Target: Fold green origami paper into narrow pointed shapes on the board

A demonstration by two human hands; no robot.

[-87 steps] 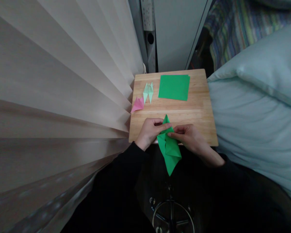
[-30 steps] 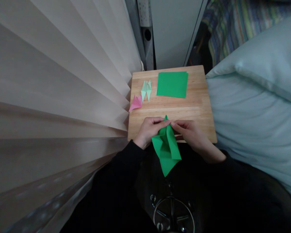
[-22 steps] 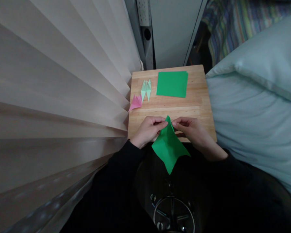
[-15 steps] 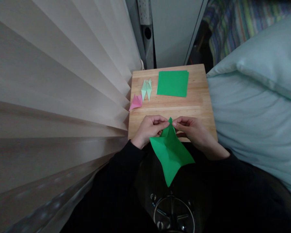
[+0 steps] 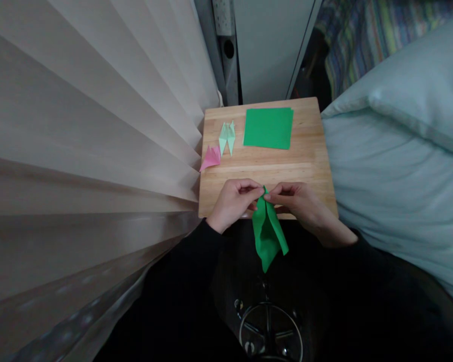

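So our left hand (image 5: pixel 234 201) is pinched tight, thumb and fingers on the paper (image 5: pixel 261 231) up at its top tip. Our right hand (image 5: pixel 300 203) has a narrow pinch too, just beside it on the right edge, and the two sets of fingertips almost meet.

Big change: half a second ago the paper was spread out like a kite with both side corners poking out. Now it's gone slim, the sides drawn in toward the middle. Our hands have hardly budged, so we'd say the folding is happening right at that tip, and we'd call it mid-fold, nowhere near flat.

Looks-wise, it's plain bright green, with a long dark opening down the middle, a strip standing off on the right and a ragged point at the bottom. No idea how crisp the creases are, too small to tell. It hangs off the near edge of the tabletop (image 5: pixel 268 166), lower end over our lap.

Further out, the stack (image 5: pixel 268 128) of green sheets sits at the far side, with the pale piece (image 5: pixel 231 137) left of it and the pink piece (image 5: pixel 211 157) right by that, near the curtain (image 5: pixel 117 125). Those haven't moved.
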